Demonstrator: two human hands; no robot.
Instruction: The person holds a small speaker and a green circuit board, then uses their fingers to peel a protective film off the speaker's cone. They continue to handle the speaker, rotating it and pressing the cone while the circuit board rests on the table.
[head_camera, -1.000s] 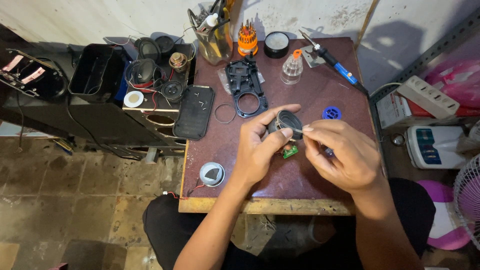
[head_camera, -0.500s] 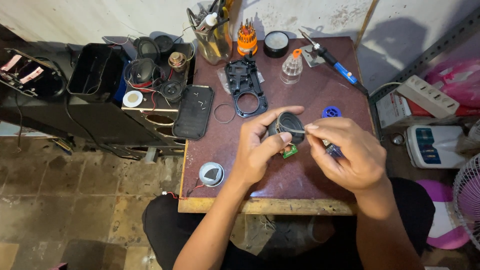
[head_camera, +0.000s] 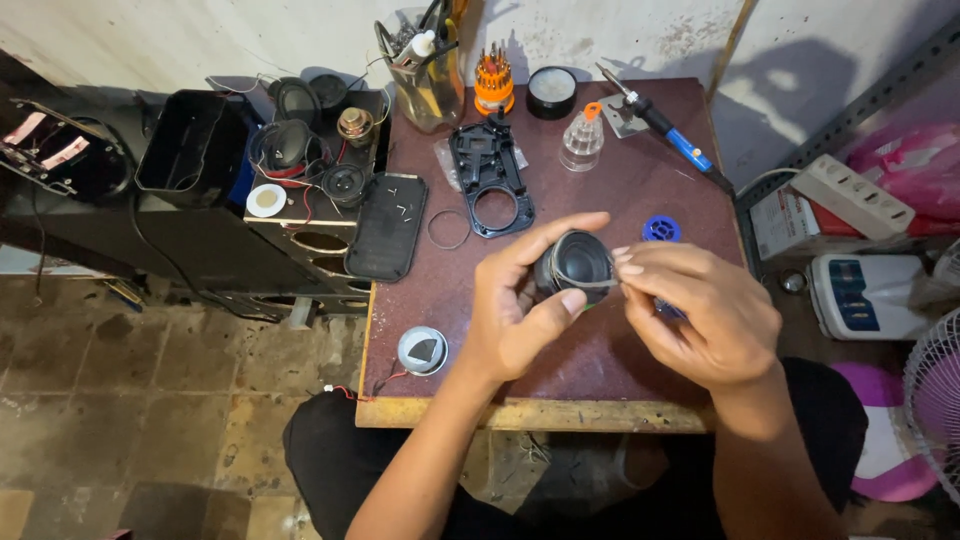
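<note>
Head view: the left hand (head_camera: 520, 315) cups a small round black speaker cone (head_camera: 578, 266) above the dark red worktable (head_camera: 460, 300), thumb and fingers closed around its rim. The right hand (head_camera: 700, 315) pinches at its edge, seemingly holding a thin tool. A slip could puncture the cone, or drop it onto the table

I saw a speaker (head_camera: 578, 266) held between the hands above the table (head_camera: 600, 350). Behind it lay a frame (head_camera: 490, 175), a ring (head_camera: 447, 229) to its left, a cover (head_camera: 386, 226) further left. A bottle (head_camera: 582, 140) stood right of the frame, a soldering iron (head_camera: 665, 130) beyond. Near the front-left edge sat a disc (head_camera: 423, 350).
</note>
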